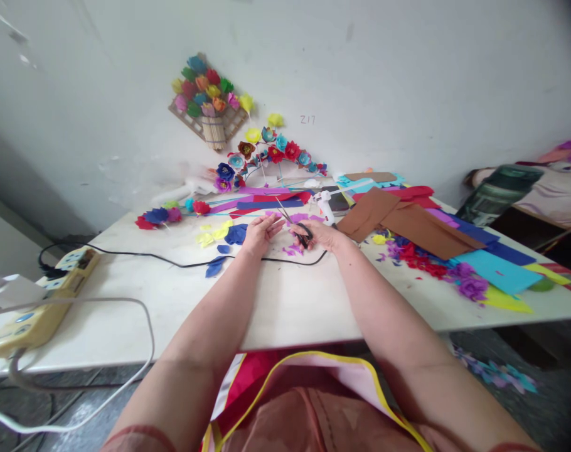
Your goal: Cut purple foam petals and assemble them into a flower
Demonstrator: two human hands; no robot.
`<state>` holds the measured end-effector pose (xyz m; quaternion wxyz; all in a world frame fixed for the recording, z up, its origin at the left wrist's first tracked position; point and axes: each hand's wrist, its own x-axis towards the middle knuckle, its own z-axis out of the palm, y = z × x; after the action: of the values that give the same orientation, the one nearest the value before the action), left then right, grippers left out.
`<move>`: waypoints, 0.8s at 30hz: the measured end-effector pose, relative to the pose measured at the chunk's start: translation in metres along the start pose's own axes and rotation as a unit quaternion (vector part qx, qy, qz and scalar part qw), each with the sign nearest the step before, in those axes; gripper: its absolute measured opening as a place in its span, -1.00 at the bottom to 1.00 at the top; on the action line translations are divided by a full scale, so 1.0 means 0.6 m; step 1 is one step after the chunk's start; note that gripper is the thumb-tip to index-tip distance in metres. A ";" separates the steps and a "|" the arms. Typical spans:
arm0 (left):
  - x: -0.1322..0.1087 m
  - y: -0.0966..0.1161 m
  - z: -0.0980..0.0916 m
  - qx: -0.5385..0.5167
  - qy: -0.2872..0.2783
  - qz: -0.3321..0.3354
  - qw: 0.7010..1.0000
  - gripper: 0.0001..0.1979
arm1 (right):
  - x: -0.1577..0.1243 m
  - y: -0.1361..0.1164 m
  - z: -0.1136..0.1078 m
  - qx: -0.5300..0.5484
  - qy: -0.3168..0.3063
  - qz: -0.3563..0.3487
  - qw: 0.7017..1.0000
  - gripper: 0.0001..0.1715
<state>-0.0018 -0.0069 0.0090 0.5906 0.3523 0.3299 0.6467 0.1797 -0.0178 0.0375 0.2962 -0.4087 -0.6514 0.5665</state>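
My right hand grips a pair of scissors by the black handles. Their blades point away and to the left, toward the fingertips of my left hand. That left hand is palm up with its fingers stretched and slightly apart, and I make out nothing held in it. Purple paper scraps lie under and between the hands. Left of my left hand are blue paper petals and yellow paper petals. A white glue gun rests just beyond my right hand.
A black cord crosses the table to a power strip at the left. Brown paper sheets and colored scraps cover the right side, near a dark green bottle. Finished paper flowers lie at the back left; a flower arch stands behind.
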 end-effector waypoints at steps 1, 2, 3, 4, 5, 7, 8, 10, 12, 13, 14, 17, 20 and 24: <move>0.000 0.000 0.000 0.001 0.001 0.000 1.000 -0.78 | -0.001 -0.001 0.001 -0.003 0.002 0.002 1.000 -0.73; 0.000 0.000 0.000 0.001 0.003 0.000 1.000 -0.79 | -0.002 -0.002 0.001 -0.004 0.003 0.004 1.000 -0.74; 0.000 0.000 0.001 0.001 0.005 -0.001 1.000 -0.79 | -0.003 -0.003 0.002 -0.006 0.003 0.005 1.000 -0.75; 0.000 0.000 0.001 0.001 0.006 -0.001 1.000 -0.79 | -0.003 -0.003 0.002 -0.006 0.002 0.005 1.000 -0.75; 0.000 0.000 0.001 0.001 0.007 -0.001 1.000 -0.79 | -0.003 -0.003 0.002 -0.007 0.001 0.005 1.000 -0.75; 0.001 0.000 0.000 0.001 0.007 -0.001 1.000 -0.78 | -0.002 -0.002 0.001 -0.007 -0.003 0.000 1.000 -0.74; 0.001 0.000 0.000 -0.001 0.006 -0.001 1.000 -0.78 | -0.001 0.000 0.001 -0.007 -0.006 -0.003 1.000 -0.74; 0.002 0.000 0.000 -0.010 0.007 -0.001 1.000 -0.78 | 0.000 0.002 0.000 -0.009 -0.010 -0.007 1.000 -0.74; 0.003 -0.001 0.000 -0.016 0.008 -0.002 1.000 -0.78 | 0.002 0.003 -0.001 -0.012 -0.013 -0.008 1.000 -0.73; 0.004 -0.001 0.000 -0.018 0.008 -0.003 1.000 -0.78 | 0.002 0.004 -0.001 -0.014 -0.013 -0.007 1.000 -0.72; 0.004 -0.002 0.000 -0.020 0.010 -0.003 1.000 -0.79 | 0.002 0.003 0.000 -0.016 -0.013 -0.007 1.000 -0.72; 0.006 -0.003 -0.001 -0.028 0.014 -0.003 1.000 -0.81 | 0.002 0.002 0.002 -0.025 -0.010 -0.008 1.000 -0.71; 0.007 -0.004 -0.001 -0.039 0.018 -0.005 0.999 -0.83 | 0.003 0.001 0.004 -0.033 -0.007 -0.008 0.999 -0.73; 0.007 -0.004 -0.001 -0.047 0.022 -0.004 0.999 -0.83 | 0.005 0.002 0.007 -0.037 -0.006 -0.007 0.999 -0.73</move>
<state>-0.0014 -0.0025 0.0070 0.6014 0.3085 0.3137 0.6669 0.1750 -0.0173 0.0355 0.2811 -0.4110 -0.6764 0.5427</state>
